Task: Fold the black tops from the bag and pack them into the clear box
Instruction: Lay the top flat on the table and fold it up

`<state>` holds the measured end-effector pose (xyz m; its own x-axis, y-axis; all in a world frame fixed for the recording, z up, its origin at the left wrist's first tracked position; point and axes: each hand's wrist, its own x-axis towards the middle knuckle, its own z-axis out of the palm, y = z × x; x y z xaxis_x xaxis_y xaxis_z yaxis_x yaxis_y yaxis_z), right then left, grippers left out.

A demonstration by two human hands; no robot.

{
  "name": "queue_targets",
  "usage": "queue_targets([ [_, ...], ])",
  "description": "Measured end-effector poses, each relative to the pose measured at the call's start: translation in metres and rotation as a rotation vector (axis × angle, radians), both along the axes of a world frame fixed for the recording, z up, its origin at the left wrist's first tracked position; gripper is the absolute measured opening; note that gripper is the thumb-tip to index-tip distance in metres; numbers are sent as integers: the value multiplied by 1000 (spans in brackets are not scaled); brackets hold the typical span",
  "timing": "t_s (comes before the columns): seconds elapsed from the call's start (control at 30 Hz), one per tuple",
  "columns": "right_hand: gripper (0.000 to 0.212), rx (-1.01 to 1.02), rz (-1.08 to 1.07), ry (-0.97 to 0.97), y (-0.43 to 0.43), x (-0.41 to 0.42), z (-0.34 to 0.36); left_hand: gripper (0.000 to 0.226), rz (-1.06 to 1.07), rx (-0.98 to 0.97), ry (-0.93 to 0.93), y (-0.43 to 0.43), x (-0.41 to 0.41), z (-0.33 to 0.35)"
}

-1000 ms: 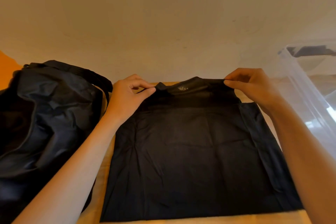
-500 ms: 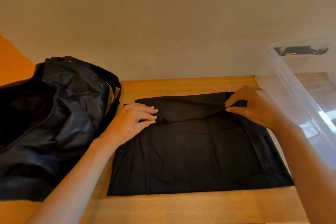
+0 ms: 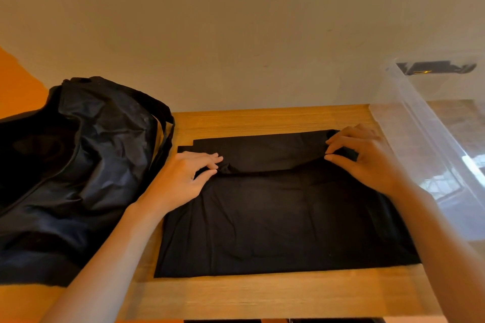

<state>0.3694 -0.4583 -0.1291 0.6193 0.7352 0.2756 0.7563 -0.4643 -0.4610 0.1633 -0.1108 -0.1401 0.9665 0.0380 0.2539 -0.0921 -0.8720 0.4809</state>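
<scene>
Your left hand (image 3: 183, 178) sits left of centre in the frame. Its fingers are curled, and the thumb and fingertips pinch the left end of a turned-down flap of the black top (image 3: 275, 223). Your right hand (image 3: 367, 162), right of centre, pinches the other end of the flap between thumb and forefinger, with the remaining fingers bent above the cloth. Between your two hands the flap's free edge sags in a shallow curve over the layer beneath.

The black top lies spread flat in the middle of the frame on the wooden table (image 3: 262, 294). Its upper band is folded toward you, and its lower edge runs straight, roughly parallel to the table's near edge.

The black bag (image 3: 78, 165) fills the left of the frame, crumpled, with a strap hanging down its right side just beside the top's upper left corner. The clear box (image 3: 420, 144) runs along the right edge of the frame, its wall just beside your right hand; whether they touch cannot be told. A dark shape (image 3: 435, 69) shows in the upper right at the box's far end, too unclear to identify. A pale wall (image 3: 236, 34) covers the upper part of the frame.
</scene>
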Motion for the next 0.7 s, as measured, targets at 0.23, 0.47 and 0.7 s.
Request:
queue_targets([
  [0.23,21,-45,-42,-19,1,-4,2,23,74,10,-4,-21,9,6],
  [0.47,72,-497,-169,18,89,-44,-18,69,170,315,380,-78,49,-8],
  [0.7,68,-638,-187,-14,73,-19,-24,83,202,429,472,-51,43,-11],
])
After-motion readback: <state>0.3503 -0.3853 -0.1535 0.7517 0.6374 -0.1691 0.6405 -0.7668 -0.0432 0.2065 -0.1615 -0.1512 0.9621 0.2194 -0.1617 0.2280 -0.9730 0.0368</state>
